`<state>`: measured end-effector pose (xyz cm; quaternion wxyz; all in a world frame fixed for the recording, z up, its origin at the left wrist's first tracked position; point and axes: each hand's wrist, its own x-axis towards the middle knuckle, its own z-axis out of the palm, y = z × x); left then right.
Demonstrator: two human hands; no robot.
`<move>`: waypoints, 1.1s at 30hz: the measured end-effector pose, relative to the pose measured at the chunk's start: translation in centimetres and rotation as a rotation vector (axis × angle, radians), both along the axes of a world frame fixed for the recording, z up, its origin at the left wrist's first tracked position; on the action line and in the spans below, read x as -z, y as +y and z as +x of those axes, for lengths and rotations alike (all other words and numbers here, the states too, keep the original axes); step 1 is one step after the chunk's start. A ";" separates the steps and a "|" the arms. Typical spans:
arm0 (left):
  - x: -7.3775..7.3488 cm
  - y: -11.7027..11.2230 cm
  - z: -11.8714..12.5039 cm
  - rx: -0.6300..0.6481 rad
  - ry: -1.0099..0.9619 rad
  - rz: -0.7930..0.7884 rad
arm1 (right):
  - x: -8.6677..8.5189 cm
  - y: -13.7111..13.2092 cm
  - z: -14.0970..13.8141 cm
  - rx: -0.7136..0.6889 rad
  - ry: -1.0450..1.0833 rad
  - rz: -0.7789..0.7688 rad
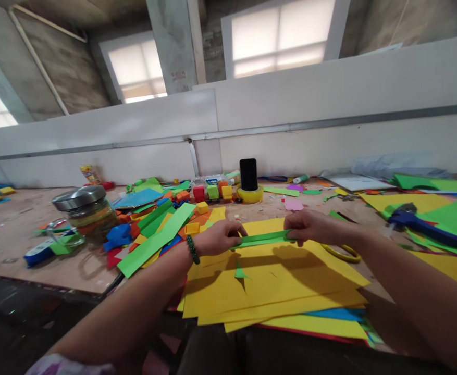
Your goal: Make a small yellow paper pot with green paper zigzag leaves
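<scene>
A narrow folded strip of green paper point(265, 239) is stretched level between my two hands. Its left end is pinched by my left hand point(221, 237), which has a dark green bead bracelet point(192, 249) at the wrist. My right hand point(309, 227) grips the other end, fingers closed. Below the strip lies a stack of yellow paper sheets point(267, 291), with shadows of my hands across it. On the top sheet rests a small green paper scrap point(240, 270). Yellow-handled scissors point(341, 253) show partly beneath my right forearm.
To the left stand a lidded glass jar point(89, 211) and a blue-and-white tool point(42, 252), beside loose coloured paper pieces. A phone point(248, 174) stands upright on a yellow tape roll point(250, 194) at the back. On the right, a blue-handled tool point(427, 226) lies over green paper.
</scene>
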<state>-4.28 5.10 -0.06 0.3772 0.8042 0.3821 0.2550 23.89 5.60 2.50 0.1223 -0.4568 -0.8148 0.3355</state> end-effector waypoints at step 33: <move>2.6 -2.3 -1.8 -0.122 0.273 0.656 | 2.3 -3.1 -5.4 -0.320 -0.352 0.482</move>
